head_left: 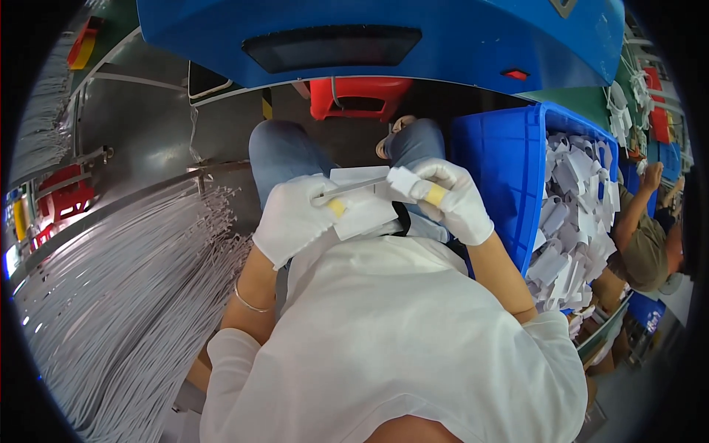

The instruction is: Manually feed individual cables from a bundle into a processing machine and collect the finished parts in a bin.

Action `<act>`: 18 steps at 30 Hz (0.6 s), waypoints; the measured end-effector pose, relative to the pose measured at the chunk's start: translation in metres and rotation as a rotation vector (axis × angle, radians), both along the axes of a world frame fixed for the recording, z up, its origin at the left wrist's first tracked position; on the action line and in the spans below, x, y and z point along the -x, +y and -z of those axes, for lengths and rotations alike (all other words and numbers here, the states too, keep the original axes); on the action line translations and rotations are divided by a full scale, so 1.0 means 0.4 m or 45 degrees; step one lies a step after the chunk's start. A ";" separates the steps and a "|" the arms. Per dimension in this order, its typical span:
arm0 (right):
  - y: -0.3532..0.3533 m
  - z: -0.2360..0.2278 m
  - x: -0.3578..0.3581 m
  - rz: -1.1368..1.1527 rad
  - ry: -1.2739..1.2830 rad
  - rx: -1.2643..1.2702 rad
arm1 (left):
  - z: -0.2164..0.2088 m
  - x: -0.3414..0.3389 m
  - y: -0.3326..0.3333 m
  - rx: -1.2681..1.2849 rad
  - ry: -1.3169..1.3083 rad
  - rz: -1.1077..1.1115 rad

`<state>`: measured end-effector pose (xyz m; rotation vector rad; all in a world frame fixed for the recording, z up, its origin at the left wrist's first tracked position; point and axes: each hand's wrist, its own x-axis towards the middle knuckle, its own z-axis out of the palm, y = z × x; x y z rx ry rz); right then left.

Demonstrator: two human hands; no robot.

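Observation:
My left hand (295,215), in a white glove, is closed with its fingers pinching one end of a thin light-grey cable (358,190). That cable stretches across to my right hand (459,199), also gloved in white. A small folded white piece (401,181), looking like paper, is gripped between the right fingers at the cable's other end. Yellow bands show at the thumbs of both hands. Under the cable, flat white sheets (359,224) lie over my lap; the gloves hide part of them.
To my right stands a blue plastic bin (496,170) heaped with folded white pieces (572,199). Long grey cables (125,310) lie bundled at my left. Ahead is a blue machine housing (465,44), with a red stool (354,100) beneath. Another person (646,244) is at far right.

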<state>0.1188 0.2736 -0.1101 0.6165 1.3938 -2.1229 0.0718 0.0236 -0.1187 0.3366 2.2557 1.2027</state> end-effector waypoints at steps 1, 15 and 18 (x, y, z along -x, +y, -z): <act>-0.007 0.008 0.003 -0.003 -0.005 0.004 | 0.001 0.001 0.002 -0.053 0.012 0.000; -0.064 -0.015 0.028 -0.241 0.561 -0.862 | -0.021 0.012 0.027 -0.040 -0.118 -0.098; -0.066 -0.007 0.025 -0.261 0.623 -0.914 | -0.015 0.009 0.029 -0.084 -0.032 -0.037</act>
